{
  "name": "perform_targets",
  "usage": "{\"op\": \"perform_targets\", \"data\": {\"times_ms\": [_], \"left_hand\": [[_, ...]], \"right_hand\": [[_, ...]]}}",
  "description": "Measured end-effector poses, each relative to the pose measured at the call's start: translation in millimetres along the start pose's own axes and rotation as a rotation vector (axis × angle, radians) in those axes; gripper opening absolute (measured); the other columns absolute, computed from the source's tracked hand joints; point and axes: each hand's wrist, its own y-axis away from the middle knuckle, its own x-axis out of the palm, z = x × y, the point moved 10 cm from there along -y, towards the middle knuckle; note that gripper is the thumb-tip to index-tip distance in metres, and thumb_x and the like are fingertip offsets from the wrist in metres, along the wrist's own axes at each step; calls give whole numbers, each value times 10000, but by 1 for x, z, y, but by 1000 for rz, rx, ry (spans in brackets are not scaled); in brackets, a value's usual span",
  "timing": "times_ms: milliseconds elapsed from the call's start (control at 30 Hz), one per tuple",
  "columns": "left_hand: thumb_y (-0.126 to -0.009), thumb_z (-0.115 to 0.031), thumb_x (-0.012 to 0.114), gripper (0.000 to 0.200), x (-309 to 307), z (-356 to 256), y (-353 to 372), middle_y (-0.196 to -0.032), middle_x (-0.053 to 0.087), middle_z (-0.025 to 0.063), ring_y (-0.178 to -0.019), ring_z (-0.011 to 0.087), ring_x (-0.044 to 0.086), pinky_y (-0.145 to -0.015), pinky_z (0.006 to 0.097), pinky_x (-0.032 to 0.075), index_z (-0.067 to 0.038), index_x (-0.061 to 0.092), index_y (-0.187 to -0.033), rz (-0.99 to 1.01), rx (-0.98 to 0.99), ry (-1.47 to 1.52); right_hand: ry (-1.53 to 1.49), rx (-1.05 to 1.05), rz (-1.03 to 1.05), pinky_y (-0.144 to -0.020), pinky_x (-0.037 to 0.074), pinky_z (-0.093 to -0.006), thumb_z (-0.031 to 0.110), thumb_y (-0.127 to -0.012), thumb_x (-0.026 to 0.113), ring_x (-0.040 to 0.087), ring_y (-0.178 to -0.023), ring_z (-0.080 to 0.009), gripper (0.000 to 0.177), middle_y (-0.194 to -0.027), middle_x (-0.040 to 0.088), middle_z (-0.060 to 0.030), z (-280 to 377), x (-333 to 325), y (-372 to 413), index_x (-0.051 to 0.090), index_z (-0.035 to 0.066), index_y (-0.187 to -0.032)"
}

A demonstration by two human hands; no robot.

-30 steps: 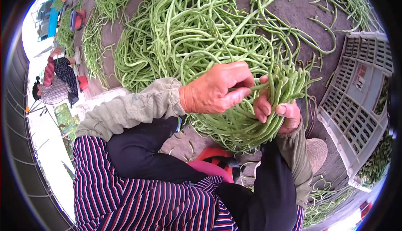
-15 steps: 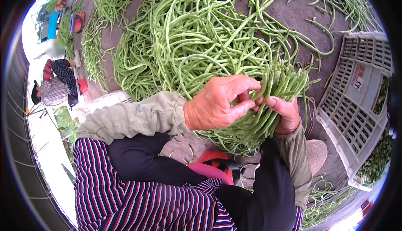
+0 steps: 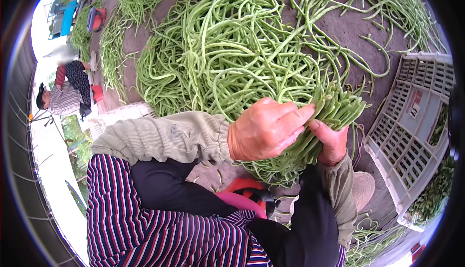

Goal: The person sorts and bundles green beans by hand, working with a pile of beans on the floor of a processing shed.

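Observation:
My right hand (image 3: 332,141) is wrapped around a thick bundle of green long beans (image 3: 334,107), its thumb lying across the near side. The bean ends point up and to the right, and the rest hangs down toward my legs. My left hand (image 3: 269,129) is closed, back of the hand up, with its fingertips pinching at a bean on the left side of the bundle. Its thumb is partly hidden. Just beyond both hands spreads a large tangled heap of long beans (image 3: 242,49).
At the right a grey-white plastic crate (image 3: 409,122) stands tilted, with green produce behind it. A straw hat (image 3: 363,189) lies beside my right sleeve. Something red and pink (image 3: 244,197) is between my legs. Another person (image 3: 65,97) sits at the far left, near more beans.
My left hand has shifted right and its fingers have closed in against the bundle. The right hand keeps its hold. The whole view has moved slightly.

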Motion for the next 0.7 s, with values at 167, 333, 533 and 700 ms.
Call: {"op": "perform_targets", "data": {"times_ms": [167, 333, 533, 700], "left_hand": [[-697, -37, 656, 464, 8, -14, 2, -761, 584, 78, -588, 182, 563, -523, 309, 414, 107, 547, -1124, 48, 156, -127], [-749, -130, 540, 434, 14, -24, 2, -755, 571, 88, -555, 166, 548, -493, 292, 403, 143, 535, -1086, 114, 165, -302], [-718, -149, 553, 527, 14, -23, 5, -809, 586, 172, -557, 206, 569, -495, 312, 418, 195, 466, -1107, 236, 16, -218], [-697, -117, 584, 630, 15, -6, 14, -804, 557, 176, -579, 279, 574, -541, 354, 461, 205, 375, -1197, 363, -197, 24]], "right_hand": [[47, -14, -48, -837, 473, -299, 62, -655, 779, 590, -913, -164, 576, -1021, 606, -58, -4, -6, 2, 508, 0, -1159], [101, 0, -45, -789, 480, -308, 252, -594, 873, 588, -873, -175, 723, -983, 606, -77, -6, -2, 3, 491, -14, -1148], [264, -2, 57, -847, 487, -316, 84, -709, 725, 587, -955, -176, 528, -1109, 588, -81, -8, 4, -1, 496, 4, -1178], [265, 73, -57, -779, 477, -294, 94, -643, 789, 582, -841, -154, 524, -952, 606, -57, -16, -4, -4, 521, 3, -1084]]}}
